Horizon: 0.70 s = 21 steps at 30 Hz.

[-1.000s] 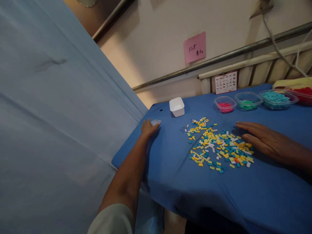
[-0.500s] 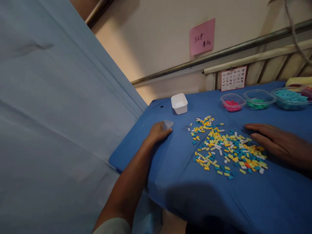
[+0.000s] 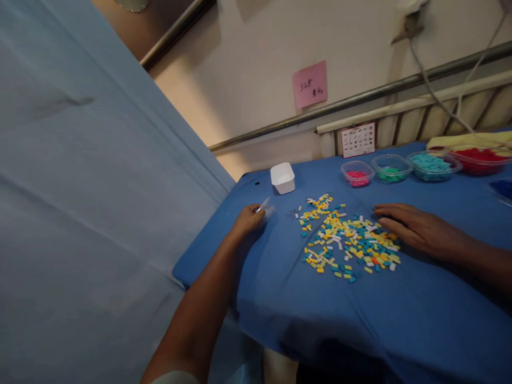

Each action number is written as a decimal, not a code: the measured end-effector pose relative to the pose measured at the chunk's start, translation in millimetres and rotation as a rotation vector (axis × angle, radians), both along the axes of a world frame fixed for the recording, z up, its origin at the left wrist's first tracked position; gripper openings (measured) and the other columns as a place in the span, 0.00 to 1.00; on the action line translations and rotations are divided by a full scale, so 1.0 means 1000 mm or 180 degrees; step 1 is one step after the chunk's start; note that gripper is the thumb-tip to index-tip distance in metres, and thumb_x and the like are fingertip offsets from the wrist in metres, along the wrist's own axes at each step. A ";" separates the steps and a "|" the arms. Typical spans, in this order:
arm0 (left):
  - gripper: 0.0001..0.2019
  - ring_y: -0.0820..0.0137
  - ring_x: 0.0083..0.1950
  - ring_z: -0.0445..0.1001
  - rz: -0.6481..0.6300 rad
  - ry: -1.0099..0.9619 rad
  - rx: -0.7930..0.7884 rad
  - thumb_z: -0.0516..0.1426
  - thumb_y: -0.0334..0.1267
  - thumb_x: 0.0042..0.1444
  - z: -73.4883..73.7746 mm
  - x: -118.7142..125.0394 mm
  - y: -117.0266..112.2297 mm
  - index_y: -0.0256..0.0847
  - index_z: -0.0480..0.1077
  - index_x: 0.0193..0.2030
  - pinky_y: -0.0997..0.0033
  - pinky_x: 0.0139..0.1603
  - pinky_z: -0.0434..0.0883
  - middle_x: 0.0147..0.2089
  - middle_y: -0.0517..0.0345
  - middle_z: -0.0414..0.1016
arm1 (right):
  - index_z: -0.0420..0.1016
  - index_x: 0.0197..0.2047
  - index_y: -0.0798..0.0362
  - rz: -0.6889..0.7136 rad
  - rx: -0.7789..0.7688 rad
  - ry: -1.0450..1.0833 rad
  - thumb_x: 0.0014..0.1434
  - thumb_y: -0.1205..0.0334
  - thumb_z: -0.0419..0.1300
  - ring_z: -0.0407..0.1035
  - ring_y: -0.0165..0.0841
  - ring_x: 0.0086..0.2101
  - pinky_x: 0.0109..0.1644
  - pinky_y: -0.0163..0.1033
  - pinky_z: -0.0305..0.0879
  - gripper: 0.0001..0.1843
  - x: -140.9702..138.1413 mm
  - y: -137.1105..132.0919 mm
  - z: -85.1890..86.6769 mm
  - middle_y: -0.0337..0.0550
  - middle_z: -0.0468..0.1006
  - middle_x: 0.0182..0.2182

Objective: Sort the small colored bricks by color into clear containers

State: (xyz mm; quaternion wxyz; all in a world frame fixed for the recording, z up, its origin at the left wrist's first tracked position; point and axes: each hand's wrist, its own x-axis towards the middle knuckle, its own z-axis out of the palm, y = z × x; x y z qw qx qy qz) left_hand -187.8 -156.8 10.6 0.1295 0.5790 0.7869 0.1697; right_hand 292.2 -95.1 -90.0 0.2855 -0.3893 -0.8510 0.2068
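Observation:
My left hand (image 3: 248, 220) is closed, thumb and fingers pinching a see-through piece of plastic (image 3: 267, 211), which looks like a small bag. One pale edge of it sticks up past the thumb. To the right, a loose heap of small building bricks (image 3: 340, 234) in yellow, teal, white and orange is spread over the blue cloth. My right hand (image 3: 416, 228) lies at the heap's right side, palm down, fingers stretched out and holding nothing. Beyond my left hand stands an open white plastic box (image 3: 282, 178); its visible inside shows no bricks.
Clear tubs of pink (image 3: 357, 175), green (image 3: 392, 169), light blue (image 3: 433, 165) and red pieces (image 3: 480, 161) line the back right. A picture card (image 3: 359, 140) leans behind them. A light-blue curtain-like sheet (image 3: 100, 213) borders the left of the blue-covered table (image 3: 288, 293).
The view has swung right, so the table's contents appear further left. In my left hand the plastic has tilted, its edge now raised. My right hand remains outstretched beside the bricks.

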 end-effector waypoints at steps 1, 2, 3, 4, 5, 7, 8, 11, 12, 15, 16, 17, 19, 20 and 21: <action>0.19 0.59 0.43 0.82 -0.0014 0.0018 0.0017 0.54 0.41 0.72 0.002 0.003 0.000 0.36 0.84 0.56 0.66 0.44 0.74 0.43 0.52 0.85 | 0.85 0.60 0.50 0.0054 0.0029 0.0037 0.75 0.40 0.53 0.77 0.56 0.64 0.74 0.61 0.70 0.29 0.000 -0.001 0.001 0.58 0.83 0.64; 0.19 0.58 0.43 0.82 -0.0007 0.0064 0.0063 0.54 0.41 0.72 0.005 0.006 0.000 0.34 0.83 0.55 0.65 0.44 0.74 0.42 0.51 0.85 | 0.86 0.60 0.50 0.0090 0.0058 0.0087 0.76 0.40 0.53 0.77 0.57 0.63 0.73 0.62 0.71 0.29 0.000 -0.001 0.003 0.58 0.83 0.64; 0.20 0.57 0.44 0.82 0.0016 0.0130 0.0135 0.53 0.42 0.73 0.007 0.009 0.000 0.33 0.83 0.54 0.64 0.46 0.74 0.42 0.50 0.84 | 0.86 0.59 0.50 0.0104 0.0085 0.0146 0.76 0.40 0.53 0.78 0.57 0.63 0.73 0.64 0.71 0.29 0.000 -0.002 0.005 0.58 0.84 0.63; 0.20 0.55 0.47 0.82 0.0048 0.0220 0.0256 0.52 0.43 0.74 0.010 0.013 0.000 0.33 0.83 0.55 0.63 0.49 0.74 0.43 0.49 0.84 | 0.86 0.59 0.49 0.0098 0.0111 0.0213 0.76 0.39 0.53 0.78 0.57 0.63 0.72 0.65 0.71 0.29 0.001 -0.003 0.007 0.57 0.84 0.63; 0.20 0.54 0.50 0.81 0.0060 0.0314 0.0418 0.52 0.43 0.75 0.013 0.019 0.002 0.33 0.82 0.56 0.61 0.53 0.75 0.46 0.48 0.84 | 0.86 0.59 0.49 0.0074 0.0131 0.0287 0.76 0.39 0.54 0.78 0.56 0.62 0.72 0.66 0.71 0.28 0.002 -0.004 0.010 0.56 0.84 0.62; 0.21 0.53 0.56 0.81 -0.0104 0.0426 0.0810 0.51 0.44 0.76 0.018 0.036 0.005 0.36 0.80 0.62 0.59 0.59 0.75 0.53 0.46 0.85 | 0.85 0.60 0.49 -0.0005 0.0119 0.0441 0.76 0.40 0.55 0.78 0.55 0.62 0.71 0.67 0.71 0.27 0.003 -0.007 0.016 0.54 0.85 0.62; 0.21 0.54 0.57 0.82 -0.0308 0.0441 0.1003 0.51 0.44 0.76 0.020 0.048 0.007 0.38 0.78 0.64 0.58 0.62 0.75 0.56 0.46 0.85 | 0.85 0.60 0.48 -0.0071 0.0068 0.0524 0.76 0.41 0.55 0.79 0.55 0.61 0.71 0.66 0.72 0.26 0.004 -0.008 0.019 0.54 0.85 0.61; 0.24 0.55 0.68 0.78 -0.1293 0.0406 0.1391 0.50 0.39 0.76 0.021 0.100 0.012 0.39 0.72 0.72 0.54 0.72 0.72 0.69 0.44 0.79 | 0.83 0.61 0.48 -0.0317 -0.0341 0.0943 0.76 0.41 0.57 0.81 0.53 0.58 0.67 0.64 0.75 0.25 0.002 -0.015 0.030 0.52 0.87 0.58; 0.25 0.55 0.72 0.76 -0.1619 0.0416 0.1449 0.49 0.37 0.75 0.019 0.122 0.013 0.39 0.70 0.75 0.52 0.75 0.70 0.73 0.44 0.76 | 0.83 0.62 0.48 -0.0348 -0.0562 0.1136 0.76 0.40 0.57 0.82 0.52 0.56 0.65 0.62 0.77 0.26 0.000 -0.019 0.033 0.52 0.88 0.56; 0.27 0.53 0.81 0.64 -0.2183 0.0654 0.1468 0.49 0.34 0.73 0.009 0.190 0.008 0.36 0.66 0.76 0.41 0.82 0.61 0.80 0.39 0.66 | 0.82 0.61 0.48 -0.0182 -0.1157 0.1704 0.73 0.37 0.62 0.84 0.49 0.51 0.59 0.56 0.81 0.27 -0.011 -0.030 0.040 0.51 0.89 0.52; 0.27 0.52 0.83 0.61 -0.2312 0.0714 0.1421 0.49 0.33 0.72 0.006 0.211 0.006 0.36 0.65 0.76 0.37 0.83 0.57 0.81 0.38 0.63 | 0.82 0.61 0.47 -0.0081 -0.1233 0.1840 0.72 0.37 0.63 0.84 0.48 0.49 0.57 0.55 0.81 0.26 -0.016 -0.035 0.042 0.50 0.89 0.51; 0.27 0.52 0.84 0.59 -0.2461 0.0730 0.1383 0.50 0.33 0.72 0.002 0.229 0.002 0.35 0.65 0.76 0.35 0.84 0.54 0.82 0.37 0.61 | 0.83 0.59 0.47 0.0005 -0.1235 0.1937 0.72 0.37 0.64 0.84 0.46 0.48 0.56 0.53 0.81 0.25 -0.020 -0.038 0.044 0.49 0.89 0.51; 0.29 0.51 0.85 0.57 -0.2634 0.0564 0.1375 0.51 0.34 0.72 -0.005 0.255 -0.003 0.33 0.62 0.78 0.34 0.85 0.51 0.83 0.36 0.59 | 0.85 0.54 0.46 0.0066 -0.1142 0.2019 0.72 0.38 0.65 0.82 0.44 0.46 0.54 0.51 0.80 0.22 -0.025 -0.045 0.047 0.46 0.89 0.48; 0.31 0.51 0.85 0.55 -0.2686 0.0418 0.1385 0.52 0.36 0.72 -0.007 0.263 -0.005 0.33 0.60 0.79 0.34 0.85 0.52 0.84 0.36 0.57 | 0.85 0.51 0.46 0.0024 -0.1102 0.2019 0.72 0.39 0.64 0.82 0.43 0.44 0.53 0.50 0.80 0.20 -0.025 -0.046 0.049 0.45 0.88 0.46; 0.32 0.50 0.86 0.54 -0.2741 0.0249 0.1406 0.54 0.38 0.72 -0.010 0.266 -0.006 0.33 0.58 0.81 0.34 0.85 0.53 0.85 0.36 0.54 | 0.86 0.48 0.45 -0.0053 -0.1103 0.1999 0.73 0.39 0.64 0.80 0.42 0.42 0.51 0.48 0.79 0.20 -0.024 -0.047 0.051 0.43 0.88 0.43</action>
